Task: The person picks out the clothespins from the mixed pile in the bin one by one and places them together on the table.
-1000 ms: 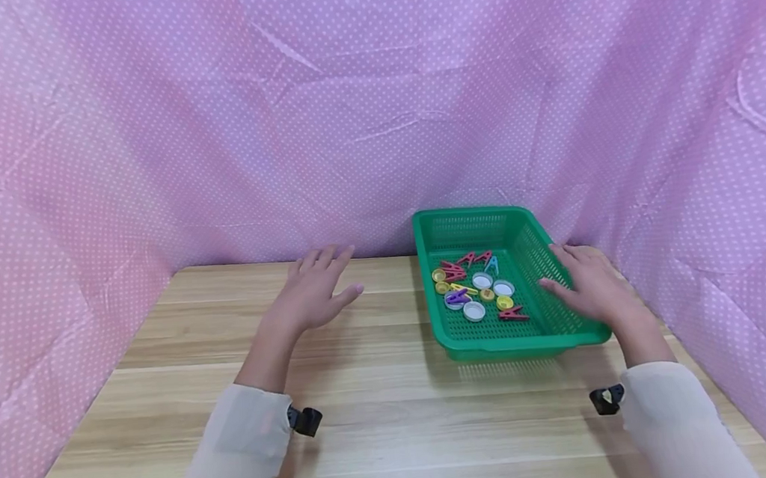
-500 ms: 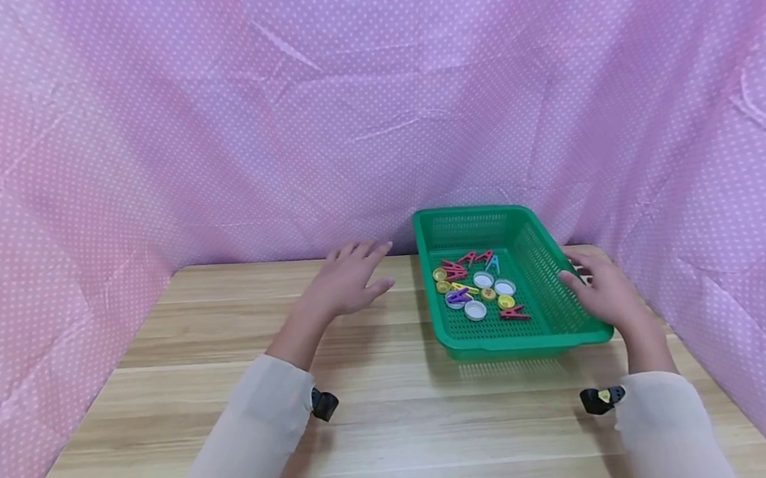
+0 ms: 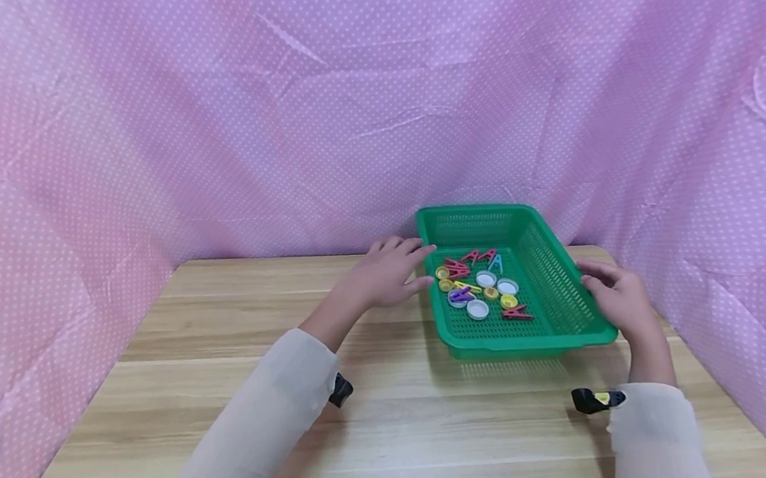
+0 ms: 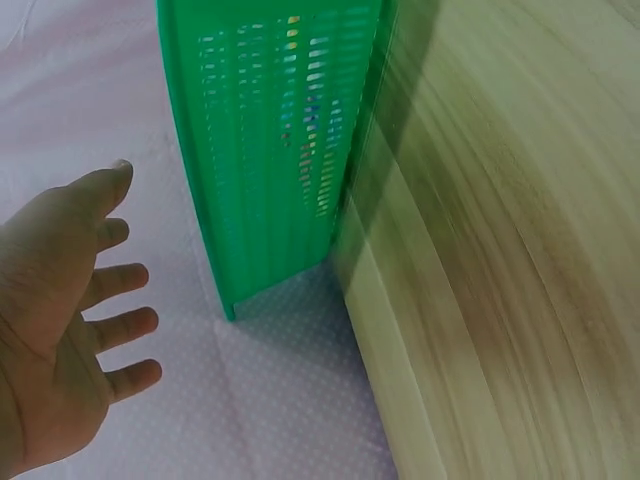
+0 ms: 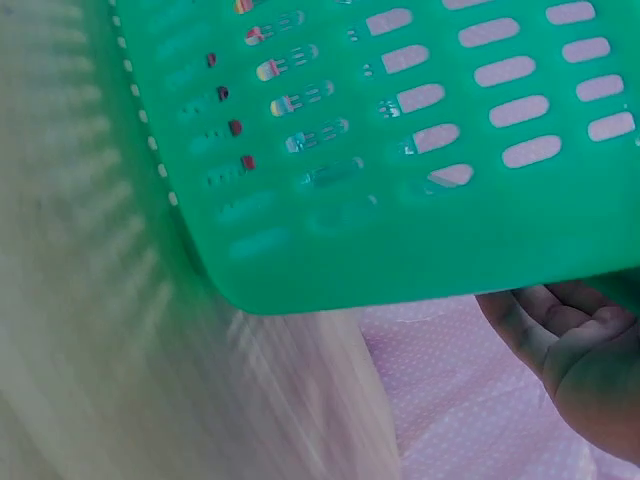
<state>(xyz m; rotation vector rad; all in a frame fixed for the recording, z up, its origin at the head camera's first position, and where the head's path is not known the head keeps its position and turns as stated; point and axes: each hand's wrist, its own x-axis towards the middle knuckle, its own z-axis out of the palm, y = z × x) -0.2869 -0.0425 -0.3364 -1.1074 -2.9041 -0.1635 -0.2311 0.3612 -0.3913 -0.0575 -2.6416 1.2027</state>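
A green plastic basket (image 3: pixel 533 343) with slotted walls stands at the back right of the table. Inside lie several small clothespins, among them a purple one (image 3: pixel 460 294), a blue one (image 3: pixel 496 262) and a red one (image 3: pixel 517 313). Round lids lie among them, such as a white one (image 3: pixel 478 309) and a yellow one (image 3: pixel 509 301). My left hand (image 3: pixel 392 272) is beside the basket's left rim, fingers spread; the left wrist view shows the palm (image 4: pixel 45 310) apart from the wall. At the right rim, my right hand (image 3: pixel 620 299) grips the edge, its fingers (image 5: pixel 525 315) curled under it.
The wooden table (image 3: pixel 200 403) extends in front and to the left of the basket. A pink dotted cloth (image 3: pixel 347 122) hangs close behind the basket and along both sides.
My left hand has moved right across the table to the basket's left rim. The right hand has shifted slightly outward and curled round the right rim. The basket has barely moved.
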